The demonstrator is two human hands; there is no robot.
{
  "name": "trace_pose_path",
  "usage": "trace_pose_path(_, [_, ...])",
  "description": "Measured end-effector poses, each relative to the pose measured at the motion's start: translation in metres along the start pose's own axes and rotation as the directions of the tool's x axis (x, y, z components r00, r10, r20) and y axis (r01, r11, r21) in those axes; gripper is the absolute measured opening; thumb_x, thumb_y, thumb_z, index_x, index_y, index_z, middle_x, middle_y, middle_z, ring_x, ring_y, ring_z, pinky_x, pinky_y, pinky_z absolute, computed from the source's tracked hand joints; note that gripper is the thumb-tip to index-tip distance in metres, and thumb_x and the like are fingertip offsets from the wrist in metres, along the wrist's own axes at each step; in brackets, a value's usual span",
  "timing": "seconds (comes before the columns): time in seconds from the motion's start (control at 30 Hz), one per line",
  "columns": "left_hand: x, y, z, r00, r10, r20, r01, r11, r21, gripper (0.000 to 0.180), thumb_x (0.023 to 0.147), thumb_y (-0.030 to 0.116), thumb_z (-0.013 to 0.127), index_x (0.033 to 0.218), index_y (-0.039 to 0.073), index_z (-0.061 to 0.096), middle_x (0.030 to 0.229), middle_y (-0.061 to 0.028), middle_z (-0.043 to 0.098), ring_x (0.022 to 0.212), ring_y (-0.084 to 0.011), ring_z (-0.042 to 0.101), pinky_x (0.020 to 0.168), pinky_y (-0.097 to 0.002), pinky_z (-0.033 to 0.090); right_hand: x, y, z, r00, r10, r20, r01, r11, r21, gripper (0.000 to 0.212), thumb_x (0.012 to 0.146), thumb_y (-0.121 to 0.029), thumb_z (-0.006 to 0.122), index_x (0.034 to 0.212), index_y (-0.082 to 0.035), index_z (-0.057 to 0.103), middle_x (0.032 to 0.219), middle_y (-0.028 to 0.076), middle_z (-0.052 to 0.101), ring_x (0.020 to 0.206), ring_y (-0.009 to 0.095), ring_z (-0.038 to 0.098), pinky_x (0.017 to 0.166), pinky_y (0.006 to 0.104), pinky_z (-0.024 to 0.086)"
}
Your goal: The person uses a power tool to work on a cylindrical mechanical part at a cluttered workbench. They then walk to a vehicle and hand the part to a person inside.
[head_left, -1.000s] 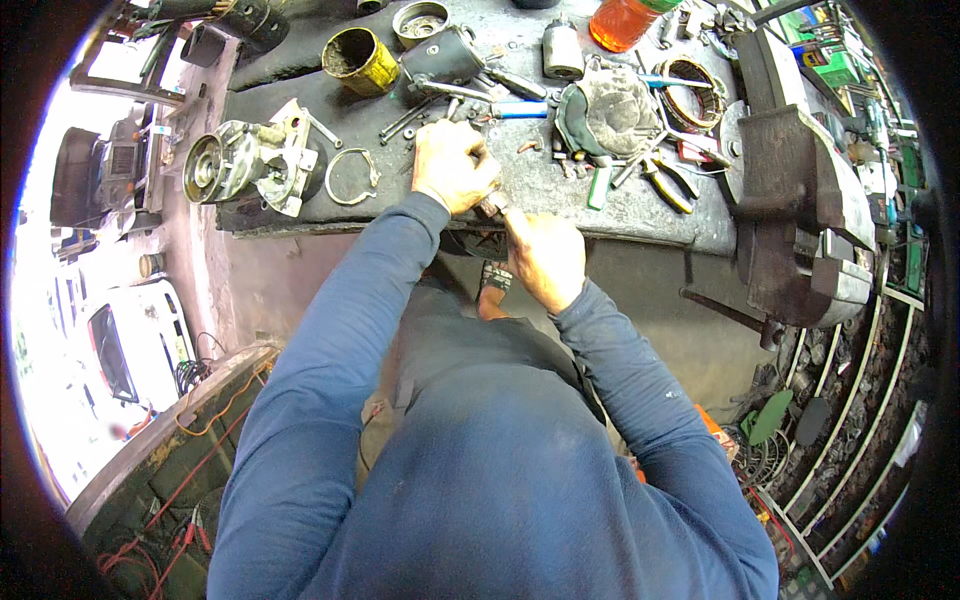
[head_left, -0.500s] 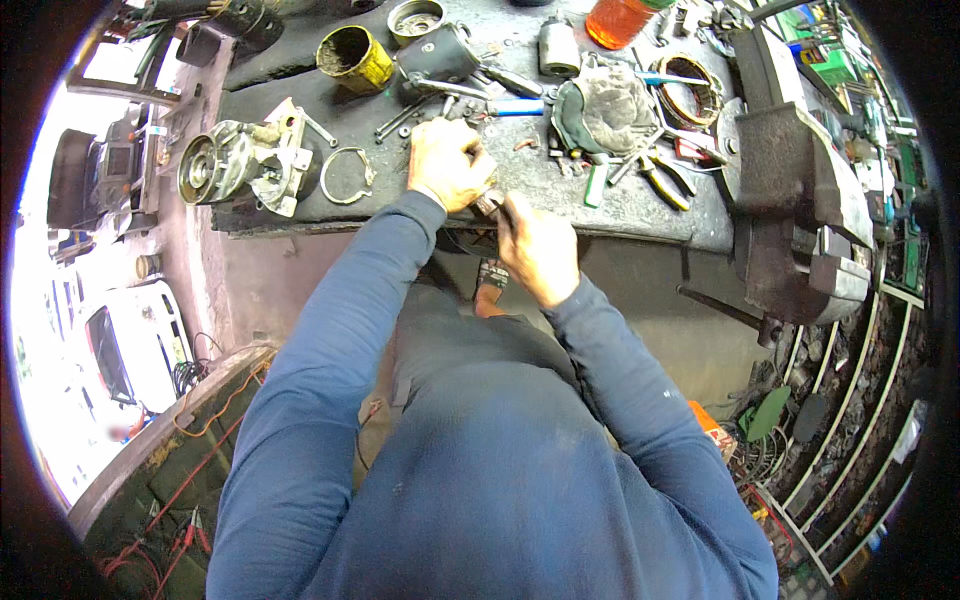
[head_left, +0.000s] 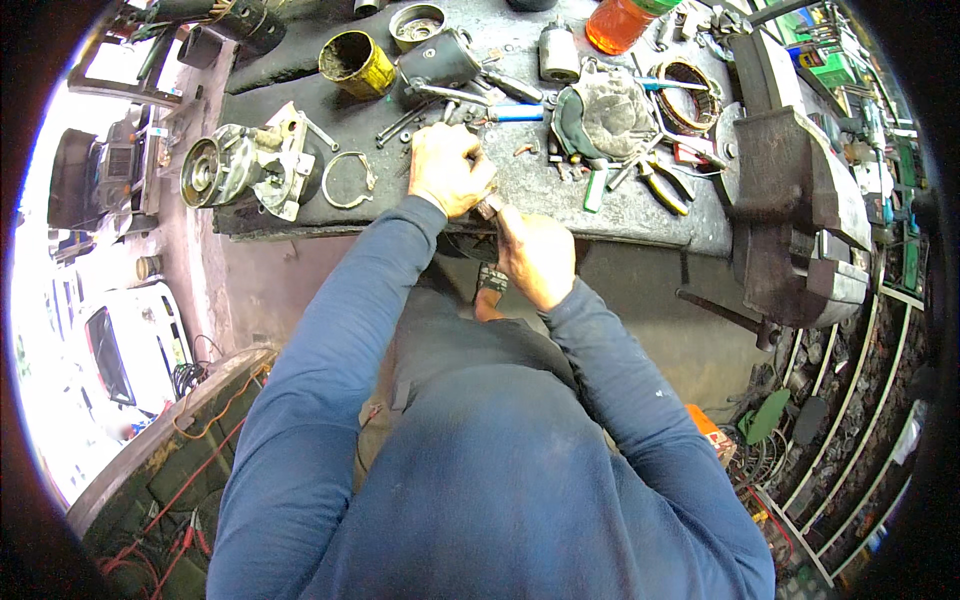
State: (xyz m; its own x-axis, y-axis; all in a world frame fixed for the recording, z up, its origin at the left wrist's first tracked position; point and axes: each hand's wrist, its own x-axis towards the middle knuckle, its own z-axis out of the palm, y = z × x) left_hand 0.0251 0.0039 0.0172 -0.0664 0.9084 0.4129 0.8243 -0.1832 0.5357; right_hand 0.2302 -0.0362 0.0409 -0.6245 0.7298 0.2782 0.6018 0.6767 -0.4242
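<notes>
At the near edge of the workbench (head_left: 640,222), my left hand (head_left: 447,172) is closed in a fist, its thumb bent inward. Just right of it and nearer to me, my right hand (head_left: 541,258) is closed too, its thumb pointing toward the left one. A small dark metal piece (head_left: 489,206) shows between the two hands. Its kind is too small and too covered to tell, and the fingers hide what else either hand holds. A metal ring clamp (head_left: 347,180) lies left of my left hand, beside a cast metal housing (head_left: 255,165).
Behind my hands lie a yellow can (head_left: 357,66), a dark cylinder (head_left: 440,62), and a blue-handled tool (head_left: 517,113). Rightward are a grey rag (head_left: 610,112), yellow-black pliers (head_left: 666,186), a copper-wound ring (head_left: 687,96) and a large vise (head_left: 808,190). An orange-red bottle (head_left: 617,25) stands far back.
Both hands keep nearly the same place and the same closed hold. The view has shifted slightly; nothing was visibly picked up or put down.
</notes>
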Motion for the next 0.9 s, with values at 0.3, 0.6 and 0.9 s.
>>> trace_pose_path(0.3, [-0.001, 0.003, -0.002, 1.000, 0.005, -0.022, -0.005, 1.000, 0.012, 0.019, 0.074, 0.026, 0.074, 0.071, 0.010, 0.065, 0.074, -0.0129, 0.063, 0.076, -0.0377, 0.061, 0.074, -0.0491, 0.047, 0.003, -0.003, 0.003, 0.996, 0.074, -0.048, -0.069, 0.993, 0.091, 0.016, 0.087, -0.008, 0.073, 0.093, -0.008, 0.058, 0.068, 0.013, 0.057, 0.065, 0.035, 0.061, 0.060, 0.0456, 0.050])
trace_pose_path(0.6, [0.000, -0.001, -0.001, 0.999, 0.019, -0.028, -0.019, 0.999, -0.028, 0.019, 0.074, 0.026, 0.073, 0.070, 0.009, 0.066, 0.073, -0.0127, 0.063, 0.075, -0.0371, 0.061, 0.073, -0.0479, 0.048, -0.008, 0.003, -0.002, 0.995, 0.092, -0.038, -0.088, 0.993, 0.078, 0.012, 0.090, -0.010, 0.070, 0.098, -0.009, 0.061, 0.066, 0.014, 0.059, 0.060, 0.035, 0.063, 0.057, 0.0461, 0.050])
trace_pose_path(0.9, [-0.003, -0.002, 0.000, 0.998, 0.013, -0.057, -0.017, 0.997, -0.074, 0.018, 0.074, 0.024, 0.072, 0.070, 0.009, 0.064, 0.075, -0.0107, 0.064, 0.078, -0.0347, 0.061, 0.076, -0.0459, 0.047, -0.001, 0.010, -0.010, 0.982, 0.183, 0.041, -0.187, 0.953, 0.239, 0.014, 0.095, -0.018, 0.070, 0.094, -0.010, 0.059, 0.065, 0.015, 0.061, 0.060, 0.038, 0.065, 0.056, 0.0473, 0.051])
